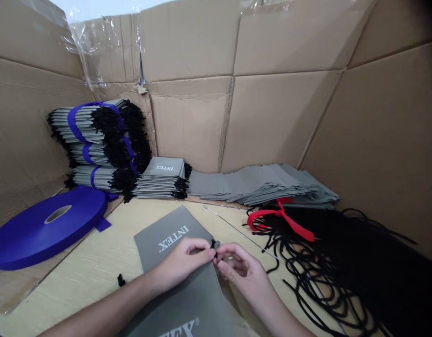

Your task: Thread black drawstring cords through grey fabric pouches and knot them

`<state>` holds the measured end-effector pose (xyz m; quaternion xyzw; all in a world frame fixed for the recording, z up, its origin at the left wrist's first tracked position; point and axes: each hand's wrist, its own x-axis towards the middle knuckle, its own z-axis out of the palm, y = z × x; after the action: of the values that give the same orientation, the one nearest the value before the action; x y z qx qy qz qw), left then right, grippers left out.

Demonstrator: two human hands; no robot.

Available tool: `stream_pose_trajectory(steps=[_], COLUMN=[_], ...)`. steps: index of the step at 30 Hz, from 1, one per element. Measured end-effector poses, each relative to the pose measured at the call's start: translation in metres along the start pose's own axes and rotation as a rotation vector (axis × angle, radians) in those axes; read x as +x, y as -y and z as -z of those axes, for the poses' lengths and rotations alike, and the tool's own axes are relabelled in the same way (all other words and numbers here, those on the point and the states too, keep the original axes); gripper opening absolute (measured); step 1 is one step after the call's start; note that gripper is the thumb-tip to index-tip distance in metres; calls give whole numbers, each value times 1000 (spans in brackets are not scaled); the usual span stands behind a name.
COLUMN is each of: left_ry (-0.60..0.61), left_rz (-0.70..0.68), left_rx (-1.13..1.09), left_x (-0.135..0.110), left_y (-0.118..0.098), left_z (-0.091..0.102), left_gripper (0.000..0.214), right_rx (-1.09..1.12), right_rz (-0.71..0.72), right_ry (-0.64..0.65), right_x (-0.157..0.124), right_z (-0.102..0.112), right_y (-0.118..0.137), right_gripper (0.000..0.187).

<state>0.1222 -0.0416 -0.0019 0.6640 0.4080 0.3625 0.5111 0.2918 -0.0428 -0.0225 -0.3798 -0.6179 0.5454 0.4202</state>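
a blue ribbon roll (23,234) lies at the left edge of the table (114,250), tied grey bundles (88,154) at the far left corner. mid-table lies a printed grey pouch (167,241). the left hand (183,260) pinches a black knot (213,244) at its right side; the right hand (244,269) curls just beside, grip impossible to tell. black cords (363,267) cover the right edge.

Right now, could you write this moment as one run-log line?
left hand: pinching black cord at edge of gray pouch | right hand: beside cord, hold unclear | blue roll: at left
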Motion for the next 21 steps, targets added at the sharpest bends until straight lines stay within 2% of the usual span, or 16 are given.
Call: stream_pose_trajectory(steps=[4, 8, 12, 14, 18, 21], left_ry=[9, 43, 37, 33, 27, 22], left_rz=[-8, -4, 1, -5, -22, 1], left_rx=[-21, -64, -72, -79, -126, -168], left_x=[0, -3, -5, -6, -5, -5], left_y=[0, -3, -5, -5, -3, -2], left_z=[1, -1, -3, -3, -4, -6], left_gripper=[40, 44, 46, 47, 45, 45], right_rx=[35, 122, 113, -2, -376, -492], right_rz=[28, -2, 9, 69, 237, 345], right_ry=[-6, 76, 124, 135, 104, 63], right_x=[0, -1, -5, -7, -10, -10], right_z=[-4, -6, -3, -1, 2, 1], right_y=[-4, -5, -5, -3, 0, -2], right_gripper=[38, 44, 40, 32, 11, 6])
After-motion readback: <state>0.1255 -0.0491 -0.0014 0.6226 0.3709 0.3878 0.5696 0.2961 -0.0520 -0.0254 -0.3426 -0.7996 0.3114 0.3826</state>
